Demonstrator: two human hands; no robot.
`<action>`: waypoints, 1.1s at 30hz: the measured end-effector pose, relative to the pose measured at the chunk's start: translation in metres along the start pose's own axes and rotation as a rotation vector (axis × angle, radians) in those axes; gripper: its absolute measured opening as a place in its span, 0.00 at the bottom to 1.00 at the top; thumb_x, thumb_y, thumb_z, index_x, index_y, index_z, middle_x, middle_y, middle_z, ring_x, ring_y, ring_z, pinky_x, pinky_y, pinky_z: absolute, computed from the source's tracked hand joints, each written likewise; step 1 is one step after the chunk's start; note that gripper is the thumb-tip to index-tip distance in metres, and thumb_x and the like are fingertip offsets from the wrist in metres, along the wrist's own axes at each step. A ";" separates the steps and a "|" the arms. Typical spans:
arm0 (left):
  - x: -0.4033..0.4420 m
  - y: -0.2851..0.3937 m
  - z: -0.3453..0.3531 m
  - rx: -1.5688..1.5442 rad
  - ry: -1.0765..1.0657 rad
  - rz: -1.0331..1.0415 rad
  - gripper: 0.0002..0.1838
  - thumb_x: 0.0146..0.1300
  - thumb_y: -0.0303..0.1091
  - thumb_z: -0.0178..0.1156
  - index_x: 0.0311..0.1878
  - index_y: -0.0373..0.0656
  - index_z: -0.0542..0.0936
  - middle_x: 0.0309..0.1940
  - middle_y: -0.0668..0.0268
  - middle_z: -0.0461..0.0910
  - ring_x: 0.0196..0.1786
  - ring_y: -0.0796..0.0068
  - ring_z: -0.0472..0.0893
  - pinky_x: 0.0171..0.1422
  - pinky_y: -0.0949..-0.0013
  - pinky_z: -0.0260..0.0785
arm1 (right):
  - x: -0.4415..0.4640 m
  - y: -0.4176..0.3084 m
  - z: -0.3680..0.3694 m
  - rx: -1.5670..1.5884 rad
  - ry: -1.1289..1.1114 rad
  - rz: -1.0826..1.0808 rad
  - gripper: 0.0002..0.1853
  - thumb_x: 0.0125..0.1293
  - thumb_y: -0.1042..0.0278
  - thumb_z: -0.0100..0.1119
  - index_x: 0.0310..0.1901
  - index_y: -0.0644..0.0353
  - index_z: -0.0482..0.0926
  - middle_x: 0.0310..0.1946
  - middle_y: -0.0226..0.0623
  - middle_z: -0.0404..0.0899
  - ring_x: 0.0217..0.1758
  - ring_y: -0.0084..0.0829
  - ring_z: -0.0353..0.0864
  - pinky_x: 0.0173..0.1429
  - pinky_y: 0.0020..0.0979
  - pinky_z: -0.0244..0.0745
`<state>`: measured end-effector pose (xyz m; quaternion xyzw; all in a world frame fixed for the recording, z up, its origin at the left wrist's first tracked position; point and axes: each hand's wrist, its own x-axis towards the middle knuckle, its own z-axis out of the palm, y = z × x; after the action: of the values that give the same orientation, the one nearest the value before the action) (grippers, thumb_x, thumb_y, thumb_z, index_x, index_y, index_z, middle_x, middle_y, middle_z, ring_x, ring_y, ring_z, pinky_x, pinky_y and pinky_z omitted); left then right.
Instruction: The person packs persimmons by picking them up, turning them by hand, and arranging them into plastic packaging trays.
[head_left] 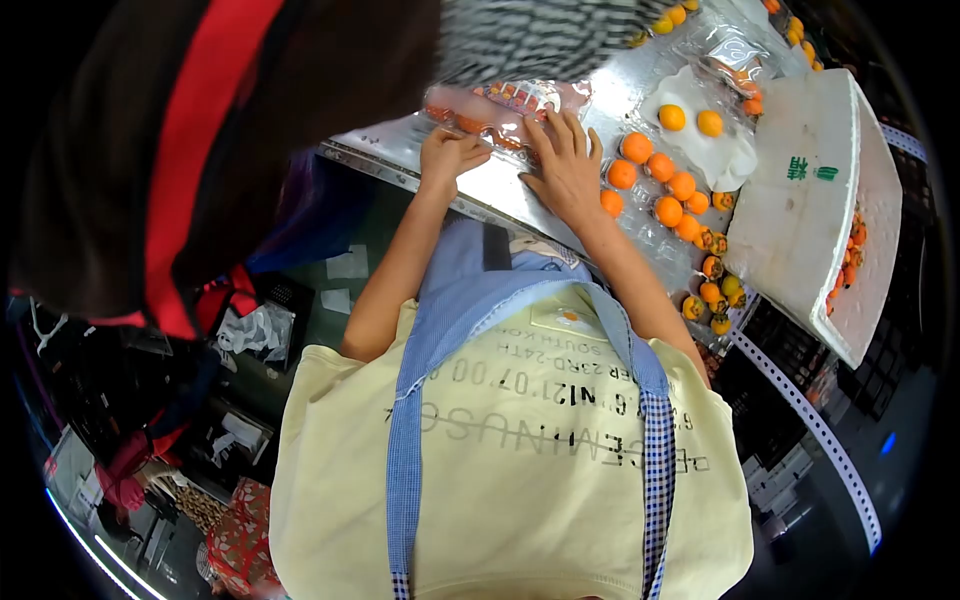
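Note:
A clear plastic pack (520, 97) with a printed label and orange-red contents lies at the near edge of the metal table, partly covered by a patterned sleeve. My left hand (450, 158) is at its near left edge, fingers bent together and seeming to pinch the plastic. My right hand (568, 170) touches the pack's right side, fingers stretched out and apart. Right beside this hand, several orange persimmons (660, 168) sit in clear plastic trays.
Two persimmons rest on white foam sheeting (735, 150). A white foam box (800, 190) with small orange fruit inside stands tilted at the right. Another person's dark sleeve with a red stripe (185, 170) fills the upper left. The metal table's edge (370, 165) runs before me.

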<state>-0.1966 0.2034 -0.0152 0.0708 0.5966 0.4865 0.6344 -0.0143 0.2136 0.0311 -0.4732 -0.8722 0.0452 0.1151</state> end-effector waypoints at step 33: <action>0.006 -0.003 0.000 0.009 0.000 0.044 0.06 0.60 0.16 0.49 0.36 0.35 0.64 0.33 0.51 0.75 0.33 0.58 0.83 0.39 0.62 0.83 | 0.008 0.058 -0.002 0.455 0.190 -0.020 0.20 0.57 0.77 0.57 0.54 0.57 0.74 0.33 0.41 0.80 0.33 0.37 0.82 0.38 0.34 0.78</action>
<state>-0.1956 0.2058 -0.0214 0.0870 0.5971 0.4975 0.6231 0.0289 0.2523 0.0236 -0.4288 -0.8295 0.1946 0.3004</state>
